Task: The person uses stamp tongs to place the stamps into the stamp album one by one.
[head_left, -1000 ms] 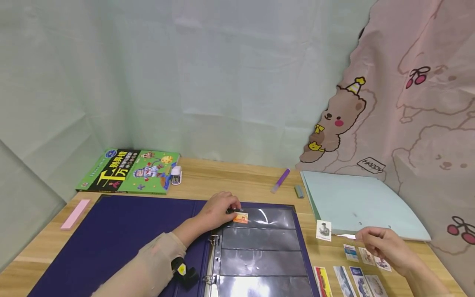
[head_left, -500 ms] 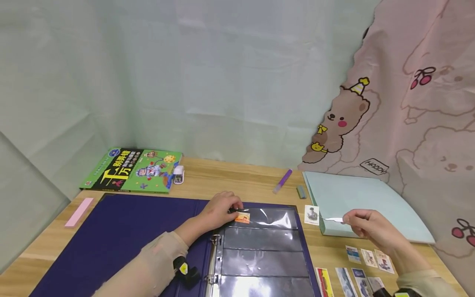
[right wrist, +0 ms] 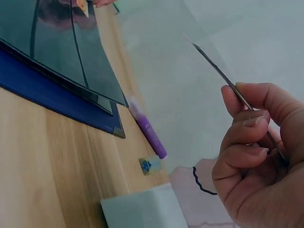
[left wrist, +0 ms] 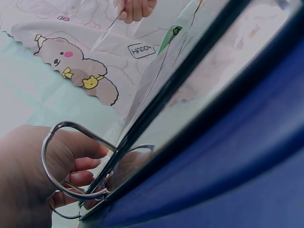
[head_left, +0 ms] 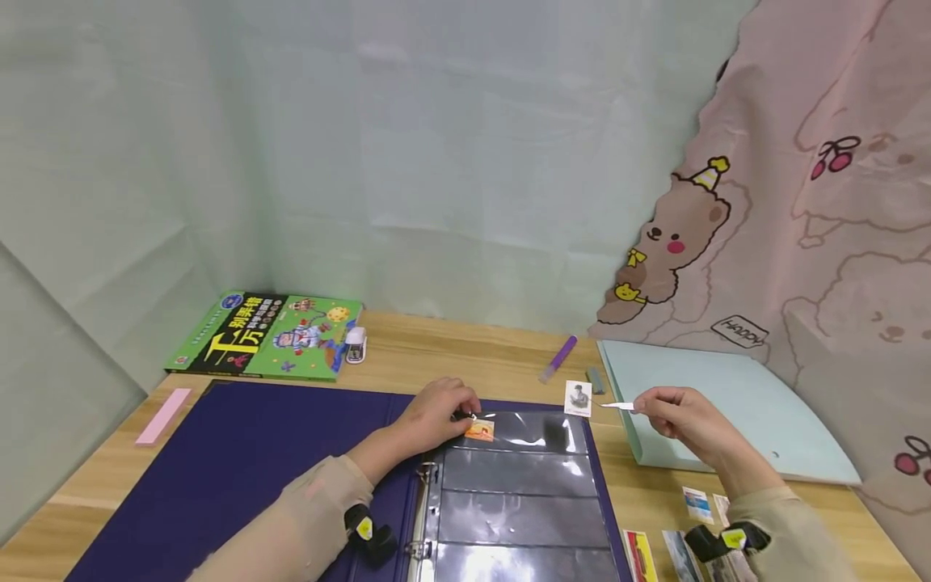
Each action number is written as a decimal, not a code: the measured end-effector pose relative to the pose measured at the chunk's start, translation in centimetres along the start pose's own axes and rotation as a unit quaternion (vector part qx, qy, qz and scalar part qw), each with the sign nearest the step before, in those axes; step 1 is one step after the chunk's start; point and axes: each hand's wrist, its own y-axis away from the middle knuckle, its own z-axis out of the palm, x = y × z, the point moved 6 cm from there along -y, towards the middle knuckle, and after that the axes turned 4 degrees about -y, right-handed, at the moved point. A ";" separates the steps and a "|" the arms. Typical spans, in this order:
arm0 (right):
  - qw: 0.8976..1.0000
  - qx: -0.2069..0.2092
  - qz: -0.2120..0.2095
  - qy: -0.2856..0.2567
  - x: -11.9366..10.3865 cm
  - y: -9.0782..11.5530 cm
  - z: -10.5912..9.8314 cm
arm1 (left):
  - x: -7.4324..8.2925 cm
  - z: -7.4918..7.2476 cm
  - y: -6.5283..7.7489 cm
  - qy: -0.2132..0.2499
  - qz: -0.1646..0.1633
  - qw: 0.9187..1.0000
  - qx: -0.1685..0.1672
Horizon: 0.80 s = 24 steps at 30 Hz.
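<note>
My right hand (head_left: 680,416) pinches metal tweezers (right wrist: 216,68) between curled fingers and thumb. At their tips a white stamp with a grey figure (head_left: 578,398) stands above the upper right corner of the open dark blue stamp album (head_left: 291,453); in the right wrist view it shows only as a thin edge. My left hand (head_left: 436,412) pinches the top inner edge of the black pocket page (head_left: 520,517), beside a metal binder ring (left wrist: 45,156). An orange stamp (head_left: 480,430) sits in the top pocket strip, close to the left fingertips, partly covered by them.
Several stamps, among them a red and yellow one (head_left: 640,558), lie right of the album under the right forearm. A pale blue folder (head_left: 727,404), a grey eraser (head_left: 596,380), a purple pen (head_left: 559,358), a green book (head_left: 269,335) and a pink strip (head_left: 163,416) surround it.
My right hand has moved left with the tweezers and the stamp, from over the loose stamps to the album's upper right corner. The left hand has stayed at the page's top edge.
</note>
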 end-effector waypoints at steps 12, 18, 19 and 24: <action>0.999 -0.008 0.020 -0.029 1.4 -4.3 2.3 | 0.1 -0.2 0.3 -0.001 -0.002 1.000 -0.001; 0.999 -0.011 0.028 -0.036 1.8 -6.0 3.2 | 0.1 -0.2 0.1 -0.009 -0.002 1.000 -0.001; 0.999 -0.013 0.028 -0.036 1.9 -6.3 3.4 | 0.1 -0.2 0.1 -0.011 -0.002 1.000 -0.002; 0.998 -0.034 0.031 -0.044 2.0 -7.4 4.4 | 0.1 -0.2 0.0 -0.013 0.001 1.000 0.000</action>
